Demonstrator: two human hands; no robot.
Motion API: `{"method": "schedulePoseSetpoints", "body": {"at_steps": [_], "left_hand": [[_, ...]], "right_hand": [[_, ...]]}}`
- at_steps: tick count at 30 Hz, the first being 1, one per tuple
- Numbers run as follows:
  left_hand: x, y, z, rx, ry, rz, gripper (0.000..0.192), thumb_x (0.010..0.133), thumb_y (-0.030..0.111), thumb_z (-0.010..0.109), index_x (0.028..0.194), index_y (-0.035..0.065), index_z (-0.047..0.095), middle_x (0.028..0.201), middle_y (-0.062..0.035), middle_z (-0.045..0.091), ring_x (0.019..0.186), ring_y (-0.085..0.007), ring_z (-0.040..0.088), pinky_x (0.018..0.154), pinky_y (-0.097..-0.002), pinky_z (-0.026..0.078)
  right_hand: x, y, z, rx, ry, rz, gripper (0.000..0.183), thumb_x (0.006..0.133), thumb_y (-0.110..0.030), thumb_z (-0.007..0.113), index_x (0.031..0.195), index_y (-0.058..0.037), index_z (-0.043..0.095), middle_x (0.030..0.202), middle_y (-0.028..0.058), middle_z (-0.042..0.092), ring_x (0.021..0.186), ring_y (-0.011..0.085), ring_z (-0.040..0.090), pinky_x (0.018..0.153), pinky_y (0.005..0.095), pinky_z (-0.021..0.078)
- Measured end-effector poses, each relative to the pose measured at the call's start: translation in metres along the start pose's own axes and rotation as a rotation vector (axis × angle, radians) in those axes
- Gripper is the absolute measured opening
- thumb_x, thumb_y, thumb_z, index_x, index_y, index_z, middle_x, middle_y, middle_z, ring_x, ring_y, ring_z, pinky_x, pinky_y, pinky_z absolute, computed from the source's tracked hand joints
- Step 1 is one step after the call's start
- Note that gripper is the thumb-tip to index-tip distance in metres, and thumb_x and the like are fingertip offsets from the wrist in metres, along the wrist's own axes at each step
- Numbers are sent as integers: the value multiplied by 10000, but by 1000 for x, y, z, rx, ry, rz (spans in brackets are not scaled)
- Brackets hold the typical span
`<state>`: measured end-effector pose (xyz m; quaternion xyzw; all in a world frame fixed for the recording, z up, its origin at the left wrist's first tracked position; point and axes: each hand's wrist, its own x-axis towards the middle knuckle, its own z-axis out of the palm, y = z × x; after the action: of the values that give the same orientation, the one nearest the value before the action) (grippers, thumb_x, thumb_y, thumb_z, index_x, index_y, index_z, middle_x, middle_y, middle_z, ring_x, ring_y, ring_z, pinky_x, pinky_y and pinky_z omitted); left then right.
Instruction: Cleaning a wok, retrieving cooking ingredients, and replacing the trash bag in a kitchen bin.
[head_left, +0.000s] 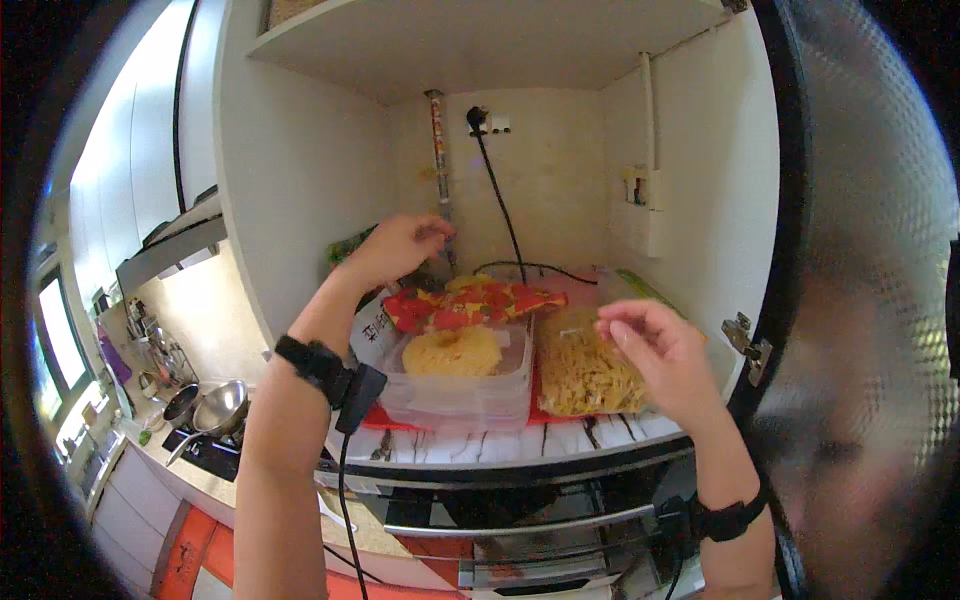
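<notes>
My left hand (397, 249) is raised inside the cabinet, above the left end of a red-and-yellow plastic bag (472, 304). Its fingers are curled, and I cannot tell whether they pinch anything. Below that bag stands a translucent plastic container (457, 397) with a clear bag of pale yellow food (452, 352) inside. My right hand (660, 356) hovers at the right edge of a clear bag of dry pasta-like pieces (589, 375), thumb and fingers slightly apart and nothing visible between them. Both wrists wear black straps with cables.
A black plug (477, 118) sits in the back-wall socket, its cord hanging behind the bags. A cabinet door with a metal hinge (742, 341) stands open at right. Under the marbled shelf (480, 448) is a built-in oven (525, 510). Pans (221, 409) rest on the hob at left.
</notes>
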<state>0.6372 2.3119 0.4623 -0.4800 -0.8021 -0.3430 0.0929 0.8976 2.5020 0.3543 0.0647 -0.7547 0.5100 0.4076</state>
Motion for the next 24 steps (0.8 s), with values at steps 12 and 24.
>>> {"method": "schedulePoseSetpoints", "body": {"at_steps": [12,24], "left_hand": [[164,-108,33,783,-270,-38,323,773,100,568,1093,75,601,1047,-171,618,943,-322,598,807,-405,478],[238,-249,101,860,-391,-140,262,783,106,563,1034,48,607,1019,-184,618,912,-324,606,768,-422,491]], "right_hand": [[136,24,0,-92,44,-90,173,869,-132,579,988,-13,620,914,97,661,834,158,615,758,285,483],[192,71,40,-296,-70,-80,153,839,-154,578,932,-44,629,836,171,646,784,318,629,704,401,493]]}}
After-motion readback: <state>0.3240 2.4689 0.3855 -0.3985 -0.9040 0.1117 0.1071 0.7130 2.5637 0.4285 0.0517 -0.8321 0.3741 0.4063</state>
